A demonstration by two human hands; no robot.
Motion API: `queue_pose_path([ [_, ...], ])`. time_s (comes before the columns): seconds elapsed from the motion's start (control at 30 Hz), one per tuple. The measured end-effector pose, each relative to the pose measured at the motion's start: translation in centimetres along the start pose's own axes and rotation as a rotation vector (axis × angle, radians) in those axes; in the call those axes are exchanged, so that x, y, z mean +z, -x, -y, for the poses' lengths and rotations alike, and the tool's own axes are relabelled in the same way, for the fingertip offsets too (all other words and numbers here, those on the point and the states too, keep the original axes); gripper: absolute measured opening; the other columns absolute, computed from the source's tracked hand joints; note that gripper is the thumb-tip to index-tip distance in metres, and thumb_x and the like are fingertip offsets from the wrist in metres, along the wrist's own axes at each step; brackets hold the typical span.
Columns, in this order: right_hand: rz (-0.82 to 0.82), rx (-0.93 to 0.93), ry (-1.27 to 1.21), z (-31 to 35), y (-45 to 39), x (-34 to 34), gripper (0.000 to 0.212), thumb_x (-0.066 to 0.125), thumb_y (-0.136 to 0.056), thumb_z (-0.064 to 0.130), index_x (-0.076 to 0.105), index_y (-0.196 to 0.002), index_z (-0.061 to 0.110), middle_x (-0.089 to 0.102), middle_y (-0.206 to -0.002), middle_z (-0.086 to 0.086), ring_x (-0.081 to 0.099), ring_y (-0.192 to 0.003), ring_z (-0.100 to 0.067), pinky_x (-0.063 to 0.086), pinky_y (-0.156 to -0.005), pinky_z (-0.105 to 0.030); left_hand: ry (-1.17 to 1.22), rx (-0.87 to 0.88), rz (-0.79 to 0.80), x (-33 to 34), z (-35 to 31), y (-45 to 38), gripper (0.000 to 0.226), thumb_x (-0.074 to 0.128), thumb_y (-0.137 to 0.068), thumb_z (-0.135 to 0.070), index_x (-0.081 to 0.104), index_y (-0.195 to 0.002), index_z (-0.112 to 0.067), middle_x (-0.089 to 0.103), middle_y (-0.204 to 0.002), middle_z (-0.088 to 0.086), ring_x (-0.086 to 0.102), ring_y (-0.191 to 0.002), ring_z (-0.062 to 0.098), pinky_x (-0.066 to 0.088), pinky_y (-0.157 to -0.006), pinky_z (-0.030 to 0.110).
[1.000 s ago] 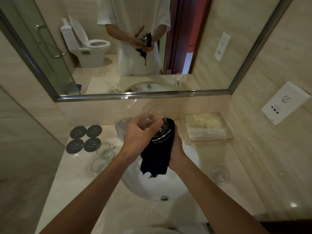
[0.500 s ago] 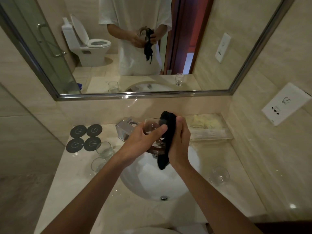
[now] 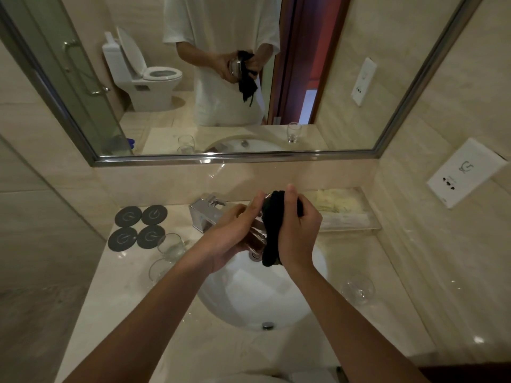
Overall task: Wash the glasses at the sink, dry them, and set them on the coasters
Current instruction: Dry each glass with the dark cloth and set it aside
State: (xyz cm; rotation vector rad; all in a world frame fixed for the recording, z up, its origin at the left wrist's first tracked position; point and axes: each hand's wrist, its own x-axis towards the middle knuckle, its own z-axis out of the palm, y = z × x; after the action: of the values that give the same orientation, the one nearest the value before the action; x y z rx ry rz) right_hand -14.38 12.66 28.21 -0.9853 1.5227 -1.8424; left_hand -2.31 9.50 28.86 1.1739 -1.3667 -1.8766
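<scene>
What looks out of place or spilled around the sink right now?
Nothing looks spilled or broken. The four coasters sit bare while two glasses stand beside them and one glass stands right of the basin.

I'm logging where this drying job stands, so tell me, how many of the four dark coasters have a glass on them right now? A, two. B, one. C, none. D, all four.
C: all four coasters lie bare; two glasses stand on the counter beside them, another stands right of the sink, and the left hand grips the glass being wiped.
</scene>
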Motion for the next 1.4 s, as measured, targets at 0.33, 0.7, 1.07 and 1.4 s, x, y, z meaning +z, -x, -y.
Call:
queue_pose_path([
  [0.33, 0.115, 0.322, -0.064, -0.8, 0.5, 0.7, 0.042, 0.045, -0.1, 0.054, 0.063, -0.106, 0.016, 0.066, -0.099, -0.001, 0.065, -0.091, -0.013, 0.052, -0.079, -0.029, -0.063, 0.227, -0.243, 1.1, 1.0, 0.7, 0.053, 0.051, -0.089, -0.067, 0.074, -0.103, -0.022, 0.071, -0.094, 0.017, 0.068, -0.081, 0.034, 0.054, -0.073, 0.041],
  [0.7, 0.353, 0.761, 0.104, -1.2, 0.0, 0.5, 0.079, 0.026, -0.081, 0.083, 0.062, -0.105, 0.016, 0.062, -0.104, -0.009, 0.061, -0.097, -0.024, 0.047, -0.094, -0.039, -0.545, 0.605, -0.526, -0.7, 1.1, 0.5, 0.045, 0.039, -0.104, -0.04, 0.066, -0.094, -0.005, 0.062, -0.081, 0.004, 0.059, -0.083, 0.02, 0.049, -0.078, 0.038],
  [1.07, 0.341, 0.633, -0.196, -2.1, 1.2, -0.2, 0.058, 0.036, -0.099, 0.063, 0.062, -0.125, 0.018, 0.069, -0.119, -0.014, 0.068, -0.106, -0.028, 0.057, -0.083, -0.036, -0.88, 0.611, -0.485, -1.1, 1.4, 0.2, 0.047, 0.028, -0.105, -0.041, 0.063, -0.087, -0.015, 0.059, -0.075, -0.002, 0.055, -0.073, 0.012, 0.047, -0.072, 0.037],
  [1.4, 0.514, -0.026, 0.022, -1.7, 1.2, -1.1, 0.033, 0.051, -0.094, 0.043, 0.054, -0.121, 0.026, 0.065, -0.099, 0.018, 0.065, -0.088, -0.005, 0.052, -0.077, -0.02, -0.464, 0.059, -0.371, -1.8, -1.2, -1.0, 0.061, 0.021, -0.102, -0.055, 0.052, -0.127, -0.01, 0.058, -0.127, 0.01, 0.056, -0.112, 0.029, 0.045, -0.097, 0.045],
])
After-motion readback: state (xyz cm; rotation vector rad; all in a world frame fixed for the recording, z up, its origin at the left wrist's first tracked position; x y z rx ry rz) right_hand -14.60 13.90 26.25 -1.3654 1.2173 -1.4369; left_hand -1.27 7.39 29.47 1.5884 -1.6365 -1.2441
